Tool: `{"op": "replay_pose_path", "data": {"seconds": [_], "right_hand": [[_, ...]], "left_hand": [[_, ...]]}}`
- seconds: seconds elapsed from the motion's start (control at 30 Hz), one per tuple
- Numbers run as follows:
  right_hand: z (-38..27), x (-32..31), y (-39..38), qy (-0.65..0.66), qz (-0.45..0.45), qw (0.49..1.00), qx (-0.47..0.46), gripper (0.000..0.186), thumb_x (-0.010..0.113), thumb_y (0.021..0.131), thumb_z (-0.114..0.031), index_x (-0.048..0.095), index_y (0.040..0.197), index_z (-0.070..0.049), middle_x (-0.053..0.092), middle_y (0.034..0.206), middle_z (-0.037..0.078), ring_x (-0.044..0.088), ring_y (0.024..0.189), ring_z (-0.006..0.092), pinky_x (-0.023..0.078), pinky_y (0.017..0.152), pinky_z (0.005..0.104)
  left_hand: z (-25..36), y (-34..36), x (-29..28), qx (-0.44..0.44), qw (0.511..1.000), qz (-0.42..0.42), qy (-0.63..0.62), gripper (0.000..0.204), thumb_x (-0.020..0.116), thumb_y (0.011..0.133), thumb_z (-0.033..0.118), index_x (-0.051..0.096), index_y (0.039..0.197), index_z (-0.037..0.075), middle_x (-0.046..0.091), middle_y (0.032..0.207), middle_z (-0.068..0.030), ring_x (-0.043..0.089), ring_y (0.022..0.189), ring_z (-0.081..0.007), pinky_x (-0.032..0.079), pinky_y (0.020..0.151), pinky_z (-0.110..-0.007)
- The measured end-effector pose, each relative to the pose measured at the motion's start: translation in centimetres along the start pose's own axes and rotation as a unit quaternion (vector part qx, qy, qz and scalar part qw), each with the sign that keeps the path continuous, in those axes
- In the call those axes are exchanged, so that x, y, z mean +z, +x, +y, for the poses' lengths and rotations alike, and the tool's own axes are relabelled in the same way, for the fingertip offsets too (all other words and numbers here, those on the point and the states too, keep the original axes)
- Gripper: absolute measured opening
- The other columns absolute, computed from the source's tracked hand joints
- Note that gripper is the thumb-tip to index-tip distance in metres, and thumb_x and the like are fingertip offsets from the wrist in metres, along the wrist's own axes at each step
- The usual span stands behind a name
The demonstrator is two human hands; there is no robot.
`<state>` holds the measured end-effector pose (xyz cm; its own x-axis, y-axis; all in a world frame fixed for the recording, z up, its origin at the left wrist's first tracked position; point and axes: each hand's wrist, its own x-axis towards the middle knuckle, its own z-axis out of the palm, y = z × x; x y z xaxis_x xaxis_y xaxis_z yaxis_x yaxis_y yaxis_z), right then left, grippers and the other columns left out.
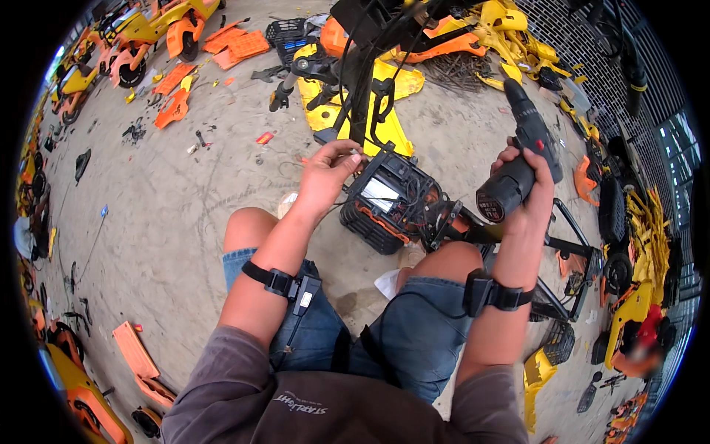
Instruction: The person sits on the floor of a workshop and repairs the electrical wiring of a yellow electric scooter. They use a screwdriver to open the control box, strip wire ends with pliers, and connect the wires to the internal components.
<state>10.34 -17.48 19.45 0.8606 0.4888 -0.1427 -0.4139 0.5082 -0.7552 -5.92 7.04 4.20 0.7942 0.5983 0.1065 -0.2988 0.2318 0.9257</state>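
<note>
Right of the wire-topped black box (384, 203), the right hand (537, 196) has its grip wrapped around a black cordless drill (534, 133). At the box's far left corner, the left hand's (325, 177) fingers draw together; whether they grasp anything I can't tell. Yellow panels (399, 83) lie beyond the box.

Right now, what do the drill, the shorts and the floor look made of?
Drill: probably hard plastic, dark and mostly matte, with a smooth moulded-looking case. Shorts: likely denim, matte and blue, with faded patches and creases. Floor: maybe concrete, dull and greyish, with stains and scuffs.
</note>
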Motion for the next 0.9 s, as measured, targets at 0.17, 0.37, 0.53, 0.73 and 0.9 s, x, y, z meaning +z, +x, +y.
{"op": "replay_pose_path", "data": {"seconds": [0.17,0.37,0.53,0.73,0.9], "right_hand": [[6.2,-4.9,1.0,0.227,-0.064,0.971,0.044,0.056,0.061,0.081,-0.011,0.045,0.133,0.001,0.062,0.116,0.010,0.062,0.087,0.0170,0.054,0.081,0.0336],[8.1,-6.7,0.6,0.158,-0.089,0.983,-0.004,0.069,0.060,0.082,-0.007,0.035,0.146,-0.010,0.054,0.134,0.013,0.062,0.093,0.0161,0.053,0.083,0.0364],[6.1,-6.2,-0.1,0.017,-0.144,0.981,-0.132,0.082,0.067,0.079,-0.018,0.028,0.151,-0.013,0.046,0.141,0.025,0.064,0.097,0.0281,0.057,0.079,0.0421],[7.4,-7.9,-1.2,-0.065,-0.135,0.987,-0.063,0.079,0.066,0.071,-0.009,0.037,0.143,0.002,0.060,0.126,0.021,0.063,0.072,0.0235,0.055,0.073,0.0393],[8.0,-6.6,-2.8,-0.117,-0.116,0.986,0.019,0.079,0.069,0.066,-0.007,0.041,0.139,0.004,0.064,0.113,0.020,0.063,0.066,0.0221,0.055,0.070,0.0354]], "left_hand": [[0.1,-0.1,1.5,0.015,0.996,-0.043,-0.072,0.019,0.062,0.094,0.004,0.059,0.113,0.002,0.064,0.110,-0.0096,0.063,0.104,-0.0196,0.056,0.088,-0.034],[1.1,-1.5,3.5,-0.014,0.993,-0.021,-0.112,0.024,0.065,0.093,0.007,0.058,0.116,0.004,0.064,0.108,-0.0093,0.063,0.105,-0.0207,0.053,0.091,-0.035],[0.6,-1.7,4.2,-0.024,0.998,-0.018,-0.063,0.029,0.067,0.092,0.007,0.058,0.120,0.004,0.064,0.105,-0.0078,0.063,0.102,-0.0197,0.051,0.090,-0.034],[-0.4,-1.8,4.3,-0.061,0.996,0.004,-0.057,0.024,0.067,0.092,0.006,0.061,0.114,0.001,0.066,0.105,-0.0084,0.063,0.101,-0.0187,0.049,0.091,-0.033],[-0.6,-1.6,3.4,-0.015,1.000,-0.020,0.007,0.018,0.063,0.094,0.005,0.063,0.111,0.001,0.067,0.109,-0.0097,0.062,0.104,-0.0197,0.047,0.095,-0.033]]}}
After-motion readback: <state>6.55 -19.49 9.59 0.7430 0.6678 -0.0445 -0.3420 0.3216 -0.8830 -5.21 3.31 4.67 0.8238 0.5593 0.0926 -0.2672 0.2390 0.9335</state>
